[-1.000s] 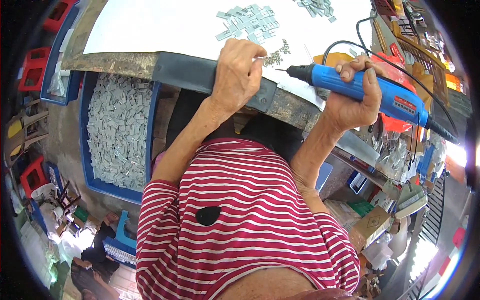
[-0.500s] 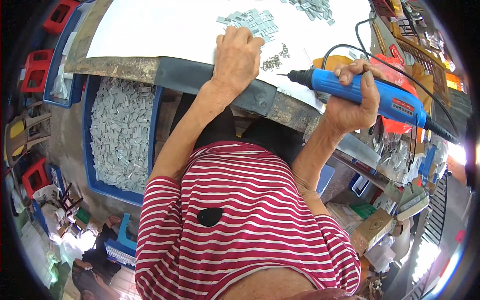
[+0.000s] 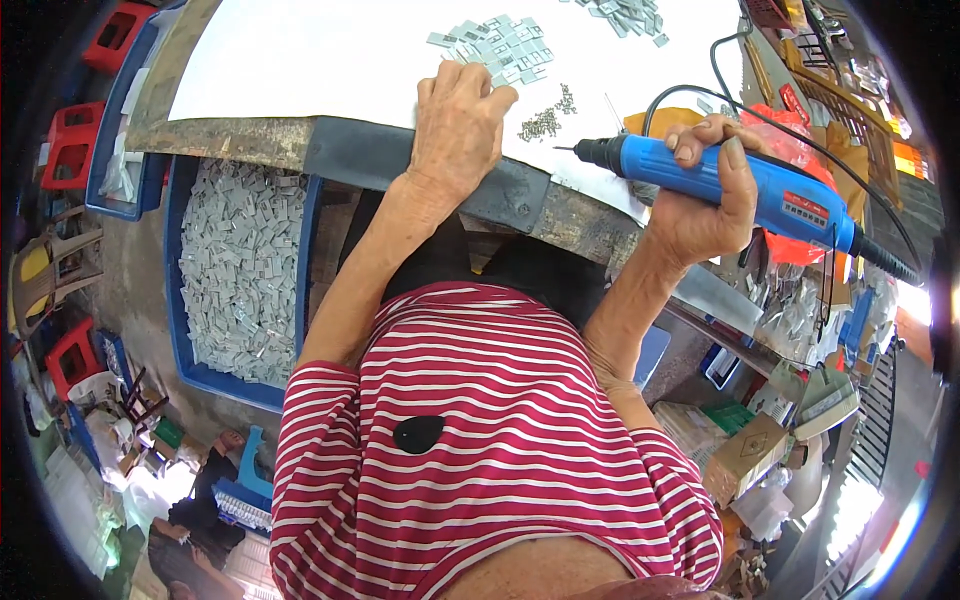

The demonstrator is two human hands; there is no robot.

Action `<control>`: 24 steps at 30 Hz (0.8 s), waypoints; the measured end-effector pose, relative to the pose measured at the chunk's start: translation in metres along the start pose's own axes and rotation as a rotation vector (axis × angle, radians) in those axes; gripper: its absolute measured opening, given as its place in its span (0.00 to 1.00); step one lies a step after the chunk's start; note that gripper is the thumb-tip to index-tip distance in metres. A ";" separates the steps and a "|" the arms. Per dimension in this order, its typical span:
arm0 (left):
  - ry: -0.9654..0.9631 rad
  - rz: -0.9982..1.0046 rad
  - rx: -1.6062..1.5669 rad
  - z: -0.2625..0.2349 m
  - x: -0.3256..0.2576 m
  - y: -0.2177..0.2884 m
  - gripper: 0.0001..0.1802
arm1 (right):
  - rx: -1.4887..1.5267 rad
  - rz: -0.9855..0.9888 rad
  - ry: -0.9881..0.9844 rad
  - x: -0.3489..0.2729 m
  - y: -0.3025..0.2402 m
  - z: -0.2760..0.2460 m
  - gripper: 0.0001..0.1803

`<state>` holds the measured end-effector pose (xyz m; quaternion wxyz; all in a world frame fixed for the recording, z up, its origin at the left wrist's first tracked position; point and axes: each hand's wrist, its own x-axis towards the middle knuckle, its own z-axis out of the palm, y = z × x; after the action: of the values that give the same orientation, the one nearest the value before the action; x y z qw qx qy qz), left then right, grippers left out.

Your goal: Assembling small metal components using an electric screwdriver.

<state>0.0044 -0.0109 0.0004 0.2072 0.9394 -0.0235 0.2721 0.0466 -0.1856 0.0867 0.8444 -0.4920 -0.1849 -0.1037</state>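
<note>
My right hand [image 3: 705, 195] is wrapped round a blue electric screwdriver [image 3: 670, 165], whose thin bit points left over the front of the table. Its black cord curves up and back. Past the table's front edge, my left hand [image 3: 462, 125] rests on the white sheet [image 3: 300, 60] with curled fingers. Its fingertips are hidden, so whatever they hold does not show. Just beyond it lies a cluster of flat grey pieces [image 3: 505, 50], some side by side. A small heap of tiny screws [image 3: 540, 124] sits between that hand and the bit.
More grey pieces [image 3: 630, 15] are piled at the far side. Below the table at left stands a blue crate [image 3: 178, 300] full of similar pieces. Dark padding [image 3: 360, 150] covers part of the table edge. A red plastic bag [image 3: 790, 140] lies beyond the screwdriver; cartons [image 3: 745, 455] stand at lower right.
My left hand has shifted slightly left and toward me, away from the grey cluster. My right hand and the screwdriver have stayed nearly in place.
</note>
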 end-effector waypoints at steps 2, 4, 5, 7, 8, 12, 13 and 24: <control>-0.011 -0.027 -0.050 -0.003 -0.003 -0.002 0.08 | -0.001 -0.001 -0.002 0.000 0.000 0.000 0.11; -0.001 -0.039 -0.056 -0.006 -0.001 -0.002 0.08 | 0.006 0.007 0.028 0.000 0.000 0.002 0.11; 0.010 -0.050 -0.061 -0.007 0.000 -0.002 0.08 | 0.006 0.008 0.027 0.001 0.000 0.003 0.11; 0.015 -0.060 -0.056 -0.005 0.000 -0.002 0.07 | 0.087 -0.038 0.129 0.003 0.002 0.007 0.09; 0.019 -0.068 -0.051 -0.004 0.000 -0.002 0.07 | 0.086 -0.038 0.127 0.004 0.002 0.008 0.09; -0.011 -0.086 -0.058 -0.005 -0.003 -0.002 0.06 | 0.103 -0.031 0.122 0.003 0.003 0.008 0.09; -0.011 -0.075 -0.052 -0.006 -0.003 -0.001 0.05 | 0.112 -0.031 0.116 0.002 0.003 0.008 0.09; 0.002 -0.047 -0.079 -0.008 -0.008 0.000 0.06 | 0.068 -0.033 -0.039 0.008 0.006 0.028 0.10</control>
<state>-0.0063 -0.0081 0.0021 0.2502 0.9305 -0.0118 0.2671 0.0504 -0.1586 0.0981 0.8551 -0.4617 -0.2130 -0.1014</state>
